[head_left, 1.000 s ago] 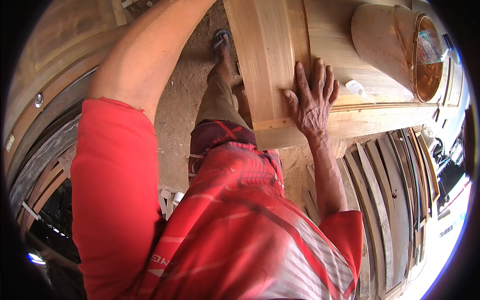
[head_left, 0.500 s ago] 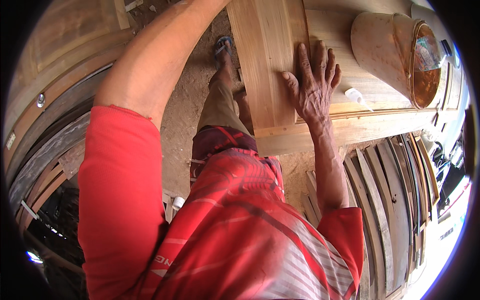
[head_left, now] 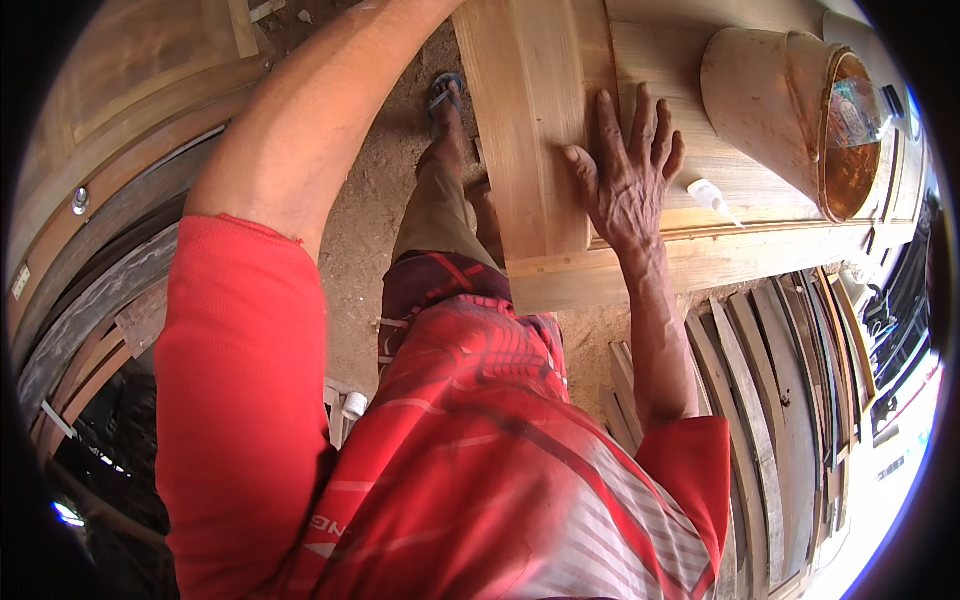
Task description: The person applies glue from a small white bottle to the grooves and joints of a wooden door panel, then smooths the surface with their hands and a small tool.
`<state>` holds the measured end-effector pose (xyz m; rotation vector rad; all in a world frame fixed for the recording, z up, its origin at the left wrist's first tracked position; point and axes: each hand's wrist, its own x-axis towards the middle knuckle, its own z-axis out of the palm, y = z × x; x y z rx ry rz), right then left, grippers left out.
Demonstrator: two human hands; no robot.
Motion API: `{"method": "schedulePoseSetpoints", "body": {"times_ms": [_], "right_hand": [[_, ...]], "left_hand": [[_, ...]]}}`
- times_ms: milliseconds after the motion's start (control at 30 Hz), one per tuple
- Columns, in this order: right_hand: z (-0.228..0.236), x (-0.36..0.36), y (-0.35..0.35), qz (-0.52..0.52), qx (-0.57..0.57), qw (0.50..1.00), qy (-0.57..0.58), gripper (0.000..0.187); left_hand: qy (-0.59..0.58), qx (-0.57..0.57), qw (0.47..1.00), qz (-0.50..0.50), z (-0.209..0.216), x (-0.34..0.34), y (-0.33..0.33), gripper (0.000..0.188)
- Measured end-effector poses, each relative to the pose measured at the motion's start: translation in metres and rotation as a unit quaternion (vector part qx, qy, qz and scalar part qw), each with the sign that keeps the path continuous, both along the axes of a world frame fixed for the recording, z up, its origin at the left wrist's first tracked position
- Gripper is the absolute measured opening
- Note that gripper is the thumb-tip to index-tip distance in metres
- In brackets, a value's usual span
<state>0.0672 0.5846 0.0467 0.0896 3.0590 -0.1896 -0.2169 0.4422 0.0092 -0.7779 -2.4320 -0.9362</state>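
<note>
My right hand (head_left: 628,195) rests palm down on a pale brown wooden door panel (head_left: 530,130), its fingers spread and holding nothing. The panel has a raised frame edge, and my wrist crosses that edge. Just right of the hand lies a small white squeeze bottle (head_left: 710,197) with a thin nozzle. My left arm (head_left: 300,140) stretches up past the top edge of the picture, so the left hand is out of sight.
A stained bucket (head_left: 765,105) lies on its side on the panel, with a clear labelled bottle (head_left: 855,112) at its mouth. Long wooden strips (head_left: 760,400) are stacked at the right. More boards (head_left: 110,240) lean at the left. A sandalled foot (head_left: 447,98) stands on the dusty floor (head_left: 350,270).
</note>
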Motion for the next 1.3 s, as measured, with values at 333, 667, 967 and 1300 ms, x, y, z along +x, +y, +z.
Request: {"method": "schedulePoseSetpoints", "body": {"times_ms": [333,667,967,1300], "right_hand": [[-0.005,-0.019,0.011,0.022,-0.03,0.999,0.035,0.074],[-0.004,-0.007,0.007,-0.003,-0.043,0.999,0.007,0.071],[-0.006,-0.002,0.002,0.015,-0.024,0.999,0.024,0.067],[-0.007,-0.01,0.01,0.009,-0.055,0.997,0.046,0.066]], "left_hand": [[0.005,0.005,1.0,0.009,-0.004,-0.006,-0.002,0.028],[0.001,0.009,1.0,0.003,0.0,-0.002,0.0,0.027],[0.019,-0.002,1.0,0.002,-0.008,-0.005,-0.001,0.026],[0.008,-0.005,1.0,-0.011,-0.005,-0.004,0.001,0.028]]}}
